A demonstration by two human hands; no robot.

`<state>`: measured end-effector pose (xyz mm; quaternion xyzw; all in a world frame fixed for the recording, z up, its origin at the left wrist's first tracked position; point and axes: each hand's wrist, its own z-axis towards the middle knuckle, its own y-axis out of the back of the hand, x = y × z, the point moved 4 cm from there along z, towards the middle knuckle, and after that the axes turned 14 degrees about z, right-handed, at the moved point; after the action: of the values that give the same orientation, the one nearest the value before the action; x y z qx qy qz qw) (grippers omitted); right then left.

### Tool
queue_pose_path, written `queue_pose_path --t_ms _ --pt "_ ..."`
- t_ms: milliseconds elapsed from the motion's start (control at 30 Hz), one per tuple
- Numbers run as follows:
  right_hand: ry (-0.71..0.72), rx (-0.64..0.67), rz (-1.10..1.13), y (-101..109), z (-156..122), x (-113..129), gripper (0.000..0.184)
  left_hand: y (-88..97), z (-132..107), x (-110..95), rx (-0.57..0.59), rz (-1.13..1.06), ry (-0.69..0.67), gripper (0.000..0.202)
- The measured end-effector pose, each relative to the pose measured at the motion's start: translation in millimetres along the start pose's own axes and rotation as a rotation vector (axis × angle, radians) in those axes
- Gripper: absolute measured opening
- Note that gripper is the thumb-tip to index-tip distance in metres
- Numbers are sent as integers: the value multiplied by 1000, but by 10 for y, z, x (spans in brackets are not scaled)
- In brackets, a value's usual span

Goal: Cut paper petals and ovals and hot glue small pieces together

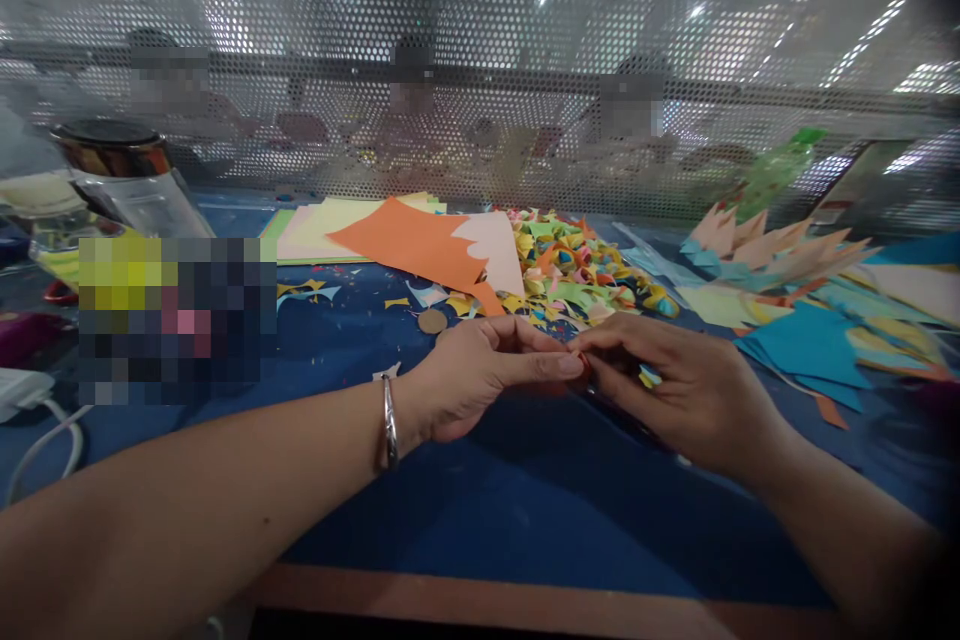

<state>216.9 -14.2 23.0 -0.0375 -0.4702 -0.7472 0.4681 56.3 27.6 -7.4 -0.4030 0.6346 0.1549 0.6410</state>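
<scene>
Both hands meet over the blue table top, fingertips touching. My left hand (480,372), with a silver bangle at the wrist, is closed, thumb pressed against the fingers. My right hand (679,385) is closed in a pinch at the left thumb's tip. A small reddish edge shows between the fingertips; what it belongs to is hidden. Something dark lies partly under the right hand, too blurred to name. Just behind the left hand lies an orange paper sheet (420,242) with scalloped cut edges. Beyond the fingers spreads a heap of colourful paper scraps (574,265).
Pale paper sheets (300,238) lie at the back left, near a clear jar (161,205) and a bottle (56,230). To the right are pointed folded papers (780,245) and blue paper pieces (810,348). A perforated metal screen (480,120) stands behind, with people beyond.
</scene>
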Motion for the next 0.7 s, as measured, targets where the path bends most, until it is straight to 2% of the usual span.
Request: queue_pose_path --t_ms 133,433,600,700 --pt "-37 -2 16 20 -21 -27 15 -1 2 -9 23 -31 15 30" --pt "-69 -1 38 29 -24 -18 14 4 -3 -20 20 -6 -7 31" --pt "-50 25 34 5 -14 0 14 36 16 -2 -40 104 -67 30" --pt "-44 46 48 -14 -4 8 12 49 20 -10 -71 215 -101 22"
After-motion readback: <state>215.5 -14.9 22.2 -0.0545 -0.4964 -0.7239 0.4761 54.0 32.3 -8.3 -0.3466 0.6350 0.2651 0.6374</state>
